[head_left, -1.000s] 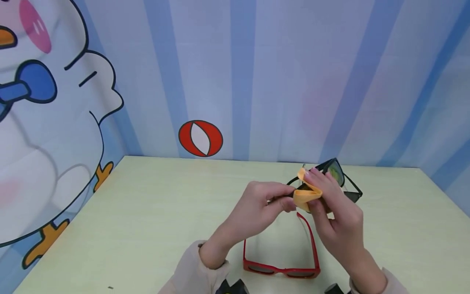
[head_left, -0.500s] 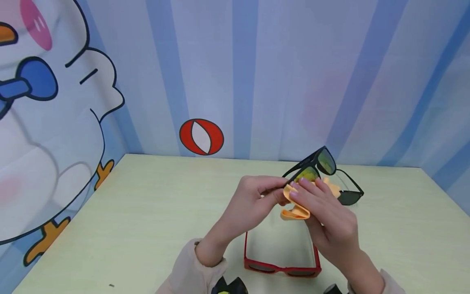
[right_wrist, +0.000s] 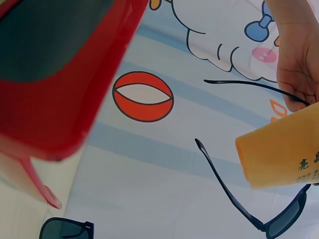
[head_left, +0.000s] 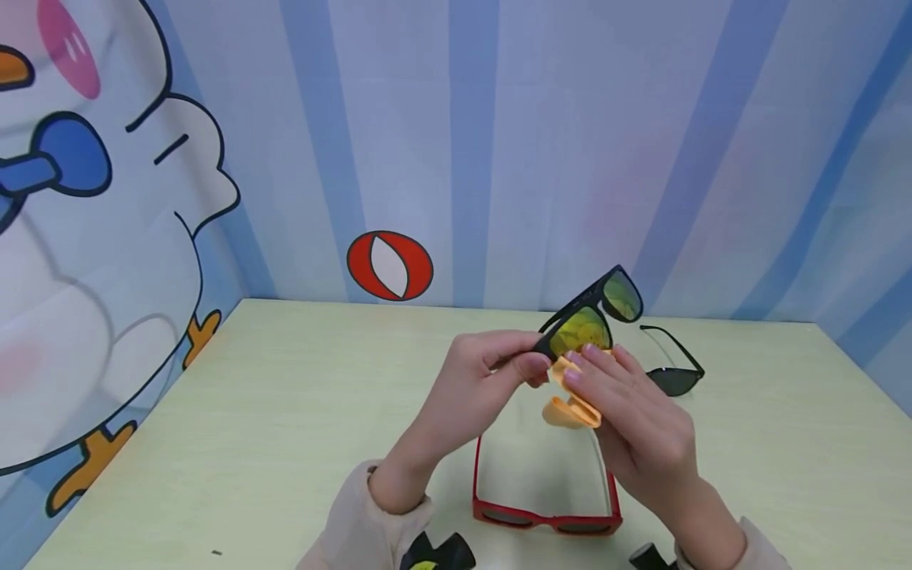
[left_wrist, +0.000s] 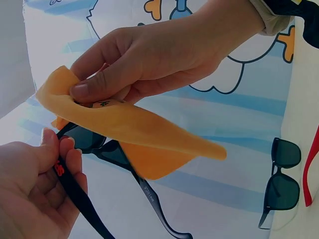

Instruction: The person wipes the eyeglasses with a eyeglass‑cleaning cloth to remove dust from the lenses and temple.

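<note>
My left hand (head_left: 480,376) pinches a pair of black sunglasses (head_left: 580,328) near a hinge, its thumb and fingers at the temple's end (left_wrist: 62,169). The sunglasses are held above the table and tilted, with yellow-green reflections on the lenses. A folded orange cleaning cloth (left_wrist: 124,117), printed with small dark characters, is in my right hand (head_left: 644,423). That hand holds the cloth against the lower lens, thumb on the near side. Fingers and cloth hide part of this lens. In the right wrist view only the cloth (right_wrist: 281,149) shows, not the right hand.
Red sunglasses (head_left: 545,522) lie on the pale table (head_left: 285,443) below the hands, temples unfolded. Another dark pair (head_left: 675,381) lies behind the right hand, partly hidden. A small dark speck (head_left: 217,552) is at the front left. Behind the table hangs a blue striped backdrop (head_left: 534,158).
The black sunglasses have risen and turned so that more of both lenses shows. The cloth has moved left and down and unbent over the lens. The left hand has shifted slightly up and left.
</note>
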Demonstrator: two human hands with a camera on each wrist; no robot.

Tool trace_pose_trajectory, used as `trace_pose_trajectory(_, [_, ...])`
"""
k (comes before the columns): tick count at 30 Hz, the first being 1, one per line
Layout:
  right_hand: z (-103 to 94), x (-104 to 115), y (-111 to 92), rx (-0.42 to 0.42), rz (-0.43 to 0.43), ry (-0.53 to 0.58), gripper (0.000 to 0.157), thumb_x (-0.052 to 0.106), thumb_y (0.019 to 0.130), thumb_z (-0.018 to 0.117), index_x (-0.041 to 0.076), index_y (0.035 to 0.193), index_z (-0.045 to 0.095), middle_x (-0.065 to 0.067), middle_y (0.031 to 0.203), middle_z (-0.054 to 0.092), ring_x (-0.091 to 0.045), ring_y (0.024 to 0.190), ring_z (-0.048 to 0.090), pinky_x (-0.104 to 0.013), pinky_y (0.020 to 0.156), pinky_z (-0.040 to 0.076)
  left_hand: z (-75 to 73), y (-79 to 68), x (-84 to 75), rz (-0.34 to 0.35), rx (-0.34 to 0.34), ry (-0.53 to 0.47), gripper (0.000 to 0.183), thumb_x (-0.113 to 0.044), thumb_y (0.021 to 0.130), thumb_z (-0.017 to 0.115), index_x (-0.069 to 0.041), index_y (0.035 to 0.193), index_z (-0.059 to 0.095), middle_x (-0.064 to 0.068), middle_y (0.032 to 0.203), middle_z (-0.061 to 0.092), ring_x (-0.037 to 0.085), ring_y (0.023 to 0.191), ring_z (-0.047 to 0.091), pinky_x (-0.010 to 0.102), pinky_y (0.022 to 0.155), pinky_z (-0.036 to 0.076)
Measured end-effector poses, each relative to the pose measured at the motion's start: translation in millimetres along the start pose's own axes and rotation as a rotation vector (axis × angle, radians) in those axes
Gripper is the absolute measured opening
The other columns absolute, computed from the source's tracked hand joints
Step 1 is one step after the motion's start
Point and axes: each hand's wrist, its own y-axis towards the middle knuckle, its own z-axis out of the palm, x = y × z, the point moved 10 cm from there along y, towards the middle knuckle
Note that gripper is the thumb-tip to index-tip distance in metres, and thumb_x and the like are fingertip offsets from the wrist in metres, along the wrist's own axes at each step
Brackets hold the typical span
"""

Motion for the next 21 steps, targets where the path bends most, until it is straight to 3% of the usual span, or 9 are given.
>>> trace_pose_trajectory(8, [-9.3,-11,1,-0.059,0.067,-0.059,0.029,0.019,0.095,0.054,-0.008,0.095,0.066,-0.021,0.095,0.068,-0.014,0.111,0.058,-0.033,0.097,0.041,-2.0,-0.3,-1.0,-0.007,-0.015,-0.013,0.011,-0.001,0.088,0.06,0.004,0.096,0.066,0.011,0.075,0.061,0.01,0.07,0.056,0.03,0.071,0.053])
trace_pose_trajectory(17, [-17.0,-35,-5,-0.02,0.221,-0.111,0.039,0.027,0.098,0.05,-0.009,0.105,0.063,-0.021,0.105,0.066,-0.004,0.11,0.055,-0.034,0.099,0.039,15.1,-3.2,-3.9,0.028,0.084,-0.017,0.013,0.0,0.087,0.061,0.005,0.097,0.066,0.011,0.078,0.061,0.007,0.07,0.056,0.027,0.069,0.053])
trace_pose_trajectory(21, [-16.2,-36,-7,-0.006,0.24,-0.097,0.042,0.029,0.098,0.048,-0.01,0.108,0.062,-0.019,0.11,0.065,-0.004,0.111,0.055,-0.035,0.1,0.037,20.1,-4.1,-7.8,0.065,0.11,0.005,0.01,0.0,0.086,0.062,0.005,0.094,0.066,0.01,0.075,0.061,0.006,0.068,0.056,0.025,0.066,0.053])
